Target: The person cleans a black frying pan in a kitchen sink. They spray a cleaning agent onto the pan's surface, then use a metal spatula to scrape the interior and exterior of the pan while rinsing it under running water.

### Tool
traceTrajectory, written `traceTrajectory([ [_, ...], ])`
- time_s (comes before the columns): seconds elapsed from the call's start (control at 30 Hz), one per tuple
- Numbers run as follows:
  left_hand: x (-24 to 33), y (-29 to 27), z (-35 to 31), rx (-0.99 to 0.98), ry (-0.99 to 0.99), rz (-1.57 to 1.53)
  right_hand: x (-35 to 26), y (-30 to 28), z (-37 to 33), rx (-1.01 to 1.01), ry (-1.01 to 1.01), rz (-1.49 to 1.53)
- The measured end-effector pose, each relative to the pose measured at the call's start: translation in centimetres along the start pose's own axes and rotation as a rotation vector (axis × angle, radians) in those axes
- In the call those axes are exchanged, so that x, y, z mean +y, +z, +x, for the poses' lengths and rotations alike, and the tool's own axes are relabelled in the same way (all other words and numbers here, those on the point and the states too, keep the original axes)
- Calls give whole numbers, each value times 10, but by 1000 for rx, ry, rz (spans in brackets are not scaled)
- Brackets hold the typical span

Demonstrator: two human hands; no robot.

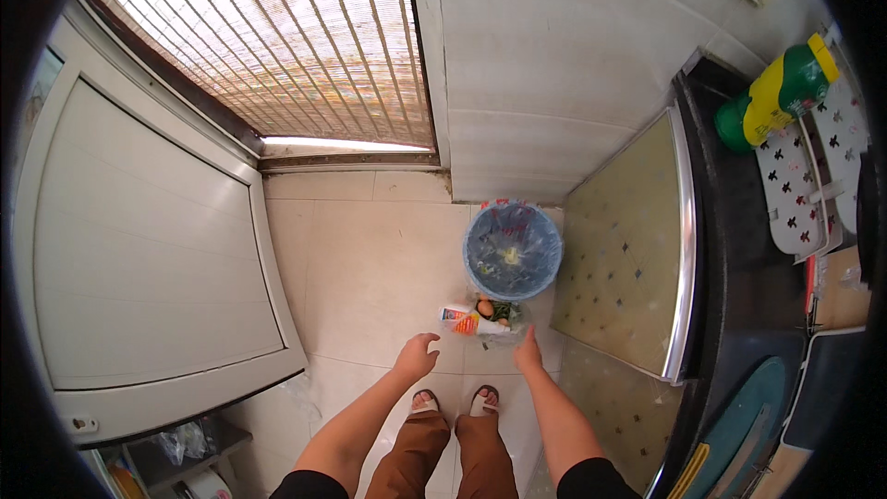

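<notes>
Near edge: both forearms are coming in from the bottom, feet in sandals [455,401] standing on the pale tiled floor [370,268] just below the hands

Left hand [418,354] is hovering over the floor, fingers curled and loosely spread, holding nothing, a little short of the white packet [460,319]. Right hand [528,351] is reaching at the right edge of the clear plastic bag [499,316]; fingers are lying together and pointing at it, but I cannot tell whether they are touching or pinching the film

The bag is lying on the floor between the hands and the bin, touching or nearly touching the bin's base. Inside: something round and brownish, possibly an egg or eggshell, plus some green bits. The white packet with red-orange print is lying across its left side, partly on it

Handling, my judgement: thin film, soft, floppy, light, no shape of its own. Contents are sitting loose, so it is likely spilling if lifted by one side. If that round thing is an egg, it is fragile. Best hold looks like gathering the open mouth or bunching the top film, not scooping from under. The packet is probably sliding off when the bag is rising, so it wants its own grip

Further out: blue waste bin [512,249] with a clear liner, scraps at the bottom. Right of it a patterned cabinet door [624,240] under a dark counter [739,249], a green and yellow bottle [776,97] lying on top. Far side: slatted blind [277,46], white panel [139,259] on the left
</notes>
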State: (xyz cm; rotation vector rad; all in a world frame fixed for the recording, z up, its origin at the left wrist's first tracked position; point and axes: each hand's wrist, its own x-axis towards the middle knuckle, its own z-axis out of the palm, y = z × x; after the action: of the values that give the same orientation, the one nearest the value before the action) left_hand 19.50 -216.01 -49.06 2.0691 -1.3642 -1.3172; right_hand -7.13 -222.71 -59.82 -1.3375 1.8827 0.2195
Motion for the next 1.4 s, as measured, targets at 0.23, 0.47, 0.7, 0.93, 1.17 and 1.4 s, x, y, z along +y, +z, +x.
traceTrajectory([
  [0.23, 21, -35, -70, 107, 10, 68, -24, -50, -94, -96, -198, 23],
  [0.47, 57, -104, -200, 402, 102, 124, -93, -71, -214, -19, -674, 33],
  [0.7, 64, -186, -375, 805, -83, 199, -215, -71, -362, -149, -1179, -120],
  [0.93, 50, -162, -601, 1172, -526, 158, -263, -26, -542, -485, -1638, -287],
  [1.17, 34, -47, -809, 1430, -933, -56, -220, 62, -716, -815, -1959, -510],
  [1.4, 32, 103, -973, 1600, -1227, -231, -95, 151, -886, -1074, -2212, -627],
])
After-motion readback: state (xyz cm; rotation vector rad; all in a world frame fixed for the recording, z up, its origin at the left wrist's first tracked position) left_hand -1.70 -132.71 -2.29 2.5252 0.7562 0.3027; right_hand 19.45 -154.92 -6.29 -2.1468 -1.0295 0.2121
